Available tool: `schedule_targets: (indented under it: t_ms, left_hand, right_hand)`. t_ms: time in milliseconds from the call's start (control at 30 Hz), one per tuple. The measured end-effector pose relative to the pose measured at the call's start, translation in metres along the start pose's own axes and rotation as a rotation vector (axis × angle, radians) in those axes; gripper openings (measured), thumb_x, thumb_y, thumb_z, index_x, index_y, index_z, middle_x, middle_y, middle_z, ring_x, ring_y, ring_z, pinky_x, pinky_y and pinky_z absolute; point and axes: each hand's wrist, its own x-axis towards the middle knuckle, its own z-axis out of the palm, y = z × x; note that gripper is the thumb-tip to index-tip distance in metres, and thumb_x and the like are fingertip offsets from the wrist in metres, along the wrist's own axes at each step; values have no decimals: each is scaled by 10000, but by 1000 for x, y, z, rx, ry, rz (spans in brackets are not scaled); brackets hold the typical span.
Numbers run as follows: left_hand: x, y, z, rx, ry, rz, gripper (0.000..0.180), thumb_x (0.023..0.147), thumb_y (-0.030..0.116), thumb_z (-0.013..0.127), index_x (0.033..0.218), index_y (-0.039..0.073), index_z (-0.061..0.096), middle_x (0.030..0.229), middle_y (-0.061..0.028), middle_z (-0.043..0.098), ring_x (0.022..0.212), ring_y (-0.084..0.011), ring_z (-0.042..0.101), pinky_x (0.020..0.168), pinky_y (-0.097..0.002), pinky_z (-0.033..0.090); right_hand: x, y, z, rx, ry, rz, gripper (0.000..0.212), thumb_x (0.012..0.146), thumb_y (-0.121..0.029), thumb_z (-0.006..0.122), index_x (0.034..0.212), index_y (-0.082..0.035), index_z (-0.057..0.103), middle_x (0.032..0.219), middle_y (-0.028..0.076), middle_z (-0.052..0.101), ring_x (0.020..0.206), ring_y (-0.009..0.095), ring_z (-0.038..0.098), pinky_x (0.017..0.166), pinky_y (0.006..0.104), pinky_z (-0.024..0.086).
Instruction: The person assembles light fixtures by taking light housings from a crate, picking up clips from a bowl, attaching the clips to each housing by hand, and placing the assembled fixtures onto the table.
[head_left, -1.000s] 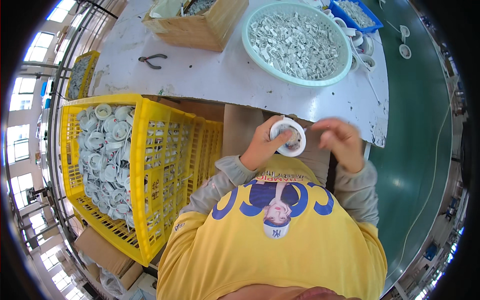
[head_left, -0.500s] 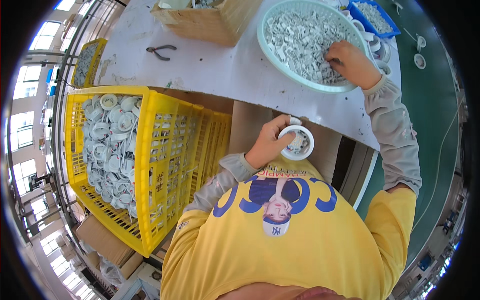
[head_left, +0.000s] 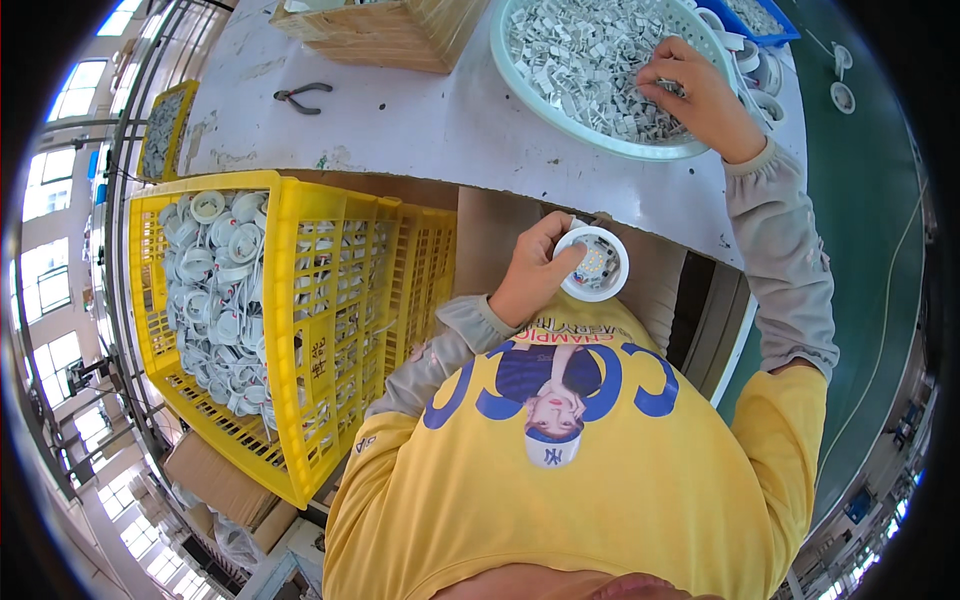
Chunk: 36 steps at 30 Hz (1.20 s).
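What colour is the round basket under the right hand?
The round basket is pale mint green, best seen in the head view.

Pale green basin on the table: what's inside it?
A heap of small whitish pieces, the right hand at its right side. Not visible: the floor of the basin, covered by the heap, and whatever lies beneath the hand.

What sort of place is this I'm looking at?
Probably a factory assembly area: a yellow crate filled with round white fittings, a pale green basin heaped with small whitish parts, and a long green surface, perhaps a conveyor, on the right.
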Motion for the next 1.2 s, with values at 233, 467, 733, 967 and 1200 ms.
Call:
schedule_targets:
  t_ms: [233, 467, 733, 967, 1200]
  left_hand:
    - [-2, -1, 6, 0, -23, -22, 125, 844, 78, 534, 944, 3, 524, 853, -17, 574, 766, -42, 517, 664, -204, 427]
    - [2, -12, 9, 5, -21, -22, 161, 834, 73, 538, 960, -23, 507, 836, -35, 559, 754, -53, 512, 657, -207, 426]
    - [0, -17, 10, 17, -27, -22, 145, 839, 69, 539, 959, -8, 518, 859, -25, 563, 784, -49, 507, 685, -211, 422]
    - [-1, -19, 12, 49, -24, -11, 134, 849, 78, 530, 951, -7, 513, 847, -17, 558, 775, -43, 503, 672, -208, 419]
    - [0, -22, 15, 45, 16, -5, 144, 854, 124, 532, 914, -7, 518, 780, -23, 548, 717, -48, 485, 622, -212, 412]
  right_hand:
    - [-19, -36, -12, 761, 123, 487, 128, 846, -161, 585, 831, -34, 579, 610, -17, 547, 493, 39, 468, 463, 177, 360]
    - [-40, -56, -13, 1086, 140, 553, 169, 877, -219, 540, 904, -53, 556, 768, 69, 640, 598, 91, 601, 520, 183, 454]
    - [-57, -64, 0, 1576, 159, 391, 167, 929, -188, 424, 1022, -61, 479, 959, 173, 614, 707, 150, 638, 564, 217, 494]
    - [-67, -73, 6, 1704, 220, 391, 131, 914, -147, 455, 983, -40, 483, 892, 159, 619, 689, 154, 627, 546, 220, 478]
    - [-75, -104, 8, 833, 383, 376, 183, 708, 59, 670, 871, 35, 589, 796, 85, 623, 680, 117, 598, 614, 212, 484]
